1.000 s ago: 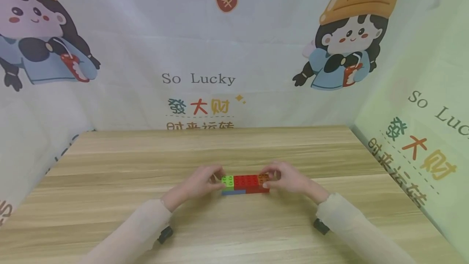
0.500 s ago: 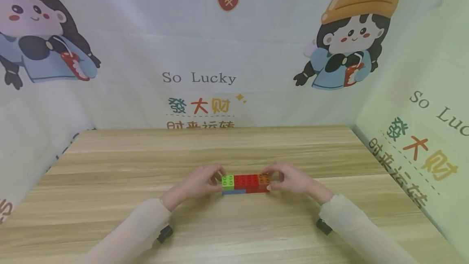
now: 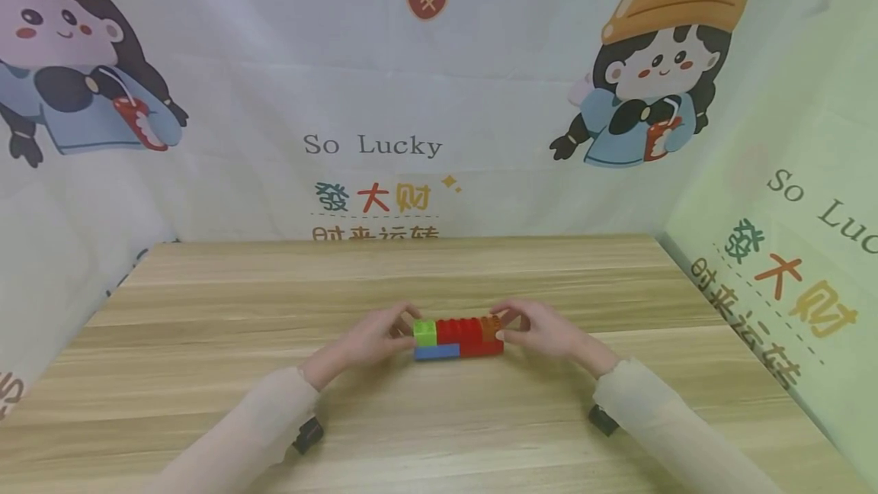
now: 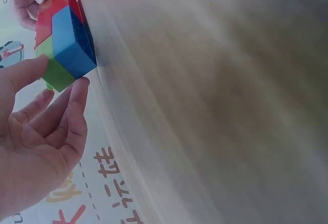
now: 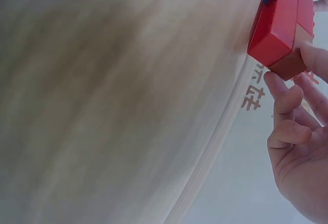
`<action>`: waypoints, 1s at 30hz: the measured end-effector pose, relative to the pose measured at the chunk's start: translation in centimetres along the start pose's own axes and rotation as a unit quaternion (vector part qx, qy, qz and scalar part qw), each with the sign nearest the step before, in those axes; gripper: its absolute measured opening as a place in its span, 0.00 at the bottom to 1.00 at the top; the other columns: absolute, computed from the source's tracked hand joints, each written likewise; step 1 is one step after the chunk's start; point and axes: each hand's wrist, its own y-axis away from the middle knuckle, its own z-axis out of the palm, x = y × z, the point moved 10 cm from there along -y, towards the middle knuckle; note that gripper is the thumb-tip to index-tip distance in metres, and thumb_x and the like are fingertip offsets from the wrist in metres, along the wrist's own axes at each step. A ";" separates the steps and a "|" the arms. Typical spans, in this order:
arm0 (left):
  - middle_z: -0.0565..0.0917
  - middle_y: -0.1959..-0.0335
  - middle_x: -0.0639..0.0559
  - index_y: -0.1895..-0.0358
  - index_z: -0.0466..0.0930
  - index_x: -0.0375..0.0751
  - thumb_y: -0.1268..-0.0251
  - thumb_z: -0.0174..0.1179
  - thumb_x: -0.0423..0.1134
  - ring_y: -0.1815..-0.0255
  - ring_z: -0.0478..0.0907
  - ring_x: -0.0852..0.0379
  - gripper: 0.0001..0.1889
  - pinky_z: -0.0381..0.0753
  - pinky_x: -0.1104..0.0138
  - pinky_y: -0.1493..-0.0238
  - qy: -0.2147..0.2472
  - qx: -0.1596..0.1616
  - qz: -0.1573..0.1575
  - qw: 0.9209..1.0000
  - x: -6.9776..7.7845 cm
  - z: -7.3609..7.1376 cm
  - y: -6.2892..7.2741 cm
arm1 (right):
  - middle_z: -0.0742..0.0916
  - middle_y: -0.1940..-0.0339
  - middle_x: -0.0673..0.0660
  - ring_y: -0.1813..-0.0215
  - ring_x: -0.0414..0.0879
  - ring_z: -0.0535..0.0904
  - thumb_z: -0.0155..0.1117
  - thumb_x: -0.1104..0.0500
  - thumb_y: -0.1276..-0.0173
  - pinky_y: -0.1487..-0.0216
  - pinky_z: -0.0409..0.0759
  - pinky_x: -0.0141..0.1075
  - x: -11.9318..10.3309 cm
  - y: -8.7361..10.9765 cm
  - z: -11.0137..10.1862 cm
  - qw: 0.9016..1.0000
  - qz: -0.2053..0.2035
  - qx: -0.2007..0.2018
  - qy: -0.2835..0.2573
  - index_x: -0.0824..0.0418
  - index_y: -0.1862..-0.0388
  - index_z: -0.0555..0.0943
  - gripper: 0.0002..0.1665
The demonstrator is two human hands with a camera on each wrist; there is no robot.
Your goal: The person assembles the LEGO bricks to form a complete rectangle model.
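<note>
In the middle of the table, a two-layer block of toy building bricks is held between both hands. Its upper row runs from a lime green brick through a red brick to an orange-brown brick. Below them lie a blue brick and another red brick. My left hand pinches the green end, its thumb on the front face. At the other end my right hand pinches the orange-brown brick. The block leans back, showing its front; part of its underside shows in the left wrist view.
The wooden table extends around the hands. A printed cloth hangs behind it and along both sides. Dark wrist cameras sit under both sleeves, such as the left camera.
The brick block has tipped backward, so its studs show less and its front face more. Both hands have kept hold of its ends and shifted slightly.
</note>
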 end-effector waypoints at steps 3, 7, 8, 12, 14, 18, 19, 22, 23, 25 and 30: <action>0.80 0.64 0.45 0.48 0.66 0.36 0.43 0.57 0.34 0.64 0.77 0.54 0.19 0.76 0.64 0.62 0.013 0.003 -0.015 1.000 -0.4 -0.1 -0.1 | 0.80 0.58 0.54 0.71 0.41 0.73 0.61 0.58 0.41 0.68 0.73 0.36 0.2 -0.2 0.1 1.000 0.006 0.000 -0.004 0.60 0.46 0.71 0.24; 0.80 0.65 0.47 0.46 0.66 0.36 0.42 0.56 0.34 0.65 0.77 0.55 0.19 0.76 0.66 0.65 0.032 0.003 -0.029 0.999 -0.7 -0.1 -0.2 | 0.78 0.55 0.54 0.67 0.43 0.72 0.66 0.58 0.47 0.65 0.72 0.37 0.3 -0.3 0.4 1.000 0.014 -0.009 0.004 0.59 0.43 0.69 0.31; 0.80 0.66 0.47 0.46 0.66 0.37 0.41 0.55 0.34 0.66 0.77 0.55 0.19 0.76 0.66 0.65 0.037 0.003 -0.032 0.999 -0.8 -0.1 -0.2 | 0.78 0.54 0.54 0.65 0.43 0.72 0.67 0.58 0.48 0.63 0.71 0.37 0.3 -0.4 0.5 1.000 0.016 -0.011 0.009 0.59 0.42 0.68 0.33; 0.79 0.67 0.49 0.48 0.67 0.38 0.40 0.54 0.35 0.68 0.77 0.56 0.17 0.76 0.67 0.67 0.045 0.004 -0.040 0.998 -1.2 -0.1 -0.4 | 0.76 0.50 0.54 0.55 0.45 0.70 0.69 0.58 0.50 0.56 0.69 0.40 0.1 -0.6 0.8 0.999 0.013 -0.014 0.031 0.60 0.40 0.66 0.37; 0.79 0.65 0.48 0.48 0.68 0.38 0.41 0.56 0.36 0.66 0.77 0.55 0.18 0.76 0.66 0.66 0.046 0.004 -0.040 0.998 -1.2 -0.1 -0.4 | 0.76 0.50 0.54 0.53 0.46 0.70 0.69 0.59 0.50 0.53 0.69 0.41 0.0 -0.7 0.9 0.999 0.012 -0.014 0.040 0.61 0.40 0.66 0.37; 0.78 0.60 0.45 0.48 0.67 0.38 0.48 0.62 0.38 0.62 0.76 0.52 0.24 0.75 0.62 0.60 0.040 -0.008 -0.039 0.998 -1.2 0.1 -0.5 | 0.76 0.50 0.54 0.51 0.47 0.70 0.68 0.59 0.49 0.52 0.68 0.42 -0.1 -0.8 0.9 0.999 0.018 -0.011 0.048 0.61 0.41 0.66 0.36; 0.77 0.59 0.45 0.47 0.66 0.38 0.50 0.64 0.39 0.61 0.76 0.51 0.26 0.74 0.61 0.59 0.039 -0.010 -0.038 0.998 -1.2 0.2 -0.5 | 0.76 0.50 0.54 0.52 0.47 0.70 0.68 0.59 0.49 0.52 0.68 0.42 0.0 -0.8 0.9 0.999 0.020 -0.011 0.047 0.61 0.41 0.66 0.36; 0.76 0.59 0.44 0.46 0.64 0.38 0.53 0.66 0.37 0.61 0.75 0.51 0.29 0.74 0.60 0.59 0.036 -0.021 -0.039 0.998 -1.3 0.4 -0.6 | 0.76 0.51 0.55 0.54 0.47 0.70 0.67 0.59 0.48 0.54 0.69 0.42 0.0 -0.8 0.9 0.999 0.021 -0.012 0.046 0.61 0.41 0.66 0.35; 0.76 0.59 0.44 0.45 0.63 0.38 0.53 0.66 0.36 0.62 0.76 0.51 0.30 0.74 0.61 0.59 0.035 -0.022 -0.040 0.998 -1.4 0.5 -0.6 | 0.76 0.51 0.55 0.55 0.47 0.70 0.67 0.59 0.47 0.55 0.69 0.41 0.1 -0.9 0.9 0.999 0.021 -0.013 0.048 0.61 0.40 0.66 0.35; 0.76 0.60 0.44 0.45 0.63 0.37 0.53 0.66 0.34 0.62 0.75 0.52 0.30 0.74 0.62 0.60 0.028 -0.023 -0.038 0.999 -1.4 0.6 -0.7 | 0.77 0.52 0.56 0.59 0.46 0.71 0.66 0.59 0.47 0.58 0.70 0.40 0.0 -0.9 0.9 0.998 0.012 -0.015 0.052 0.63 0.40 0.66 0.35; 0.77 0.61 0.45 0.47 0.63 0.38 0.51 0.64 0.33 0.63 0.76 0.52 0.27 0.74 0.62 0.61 0.005 -0.018 -0.033 0.999 -1.2 0.5 -0.6 | 0.77 0.52 0.58 0.65 0.45 0.71 0.65 0.58 0.45 0.62 0.71 0.38 0.0 -1.0 1.0 0.998 -0.007 -0.022 0.063 0.65 0.40 0.66 0.35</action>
